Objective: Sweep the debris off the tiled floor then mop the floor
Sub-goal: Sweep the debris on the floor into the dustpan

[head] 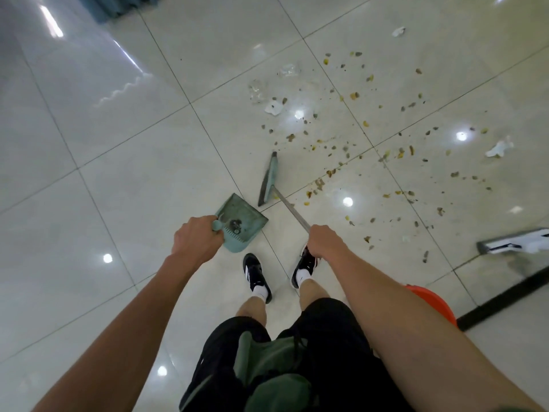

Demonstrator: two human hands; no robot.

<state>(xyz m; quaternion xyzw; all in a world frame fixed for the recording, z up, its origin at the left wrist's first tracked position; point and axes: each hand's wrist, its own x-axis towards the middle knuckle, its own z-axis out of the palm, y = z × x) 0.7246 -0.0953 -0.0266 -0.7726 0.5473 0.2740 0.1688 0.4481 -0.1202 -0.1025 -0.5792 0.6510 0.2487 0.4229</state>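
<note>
My left hand (197, 237) grips the handle of a teal dustpan (242, 218), which stands on the glossy tiled floor (118, 162) just ahead of my feet with a little dirt in it. My right hand (325, 242) holds the metal pole of a teal broom (269, 179), whose head rests on the floor beyond the pan. Small brown and yellow debris (356, 138) lies scattered ahead and to the right, mixed with white paper scraps (274, 107) and crumpled clear plastic (258, 90).
A flat mop head (517, 242) lies at the right edge, by a dark floor strip (505, 298). An orange bucket (430, 301) peeks out behind my right forearm. Teal curtain fabric (118, 5) hangs at the top left. More paper (499, 148) lies far right.
</note>
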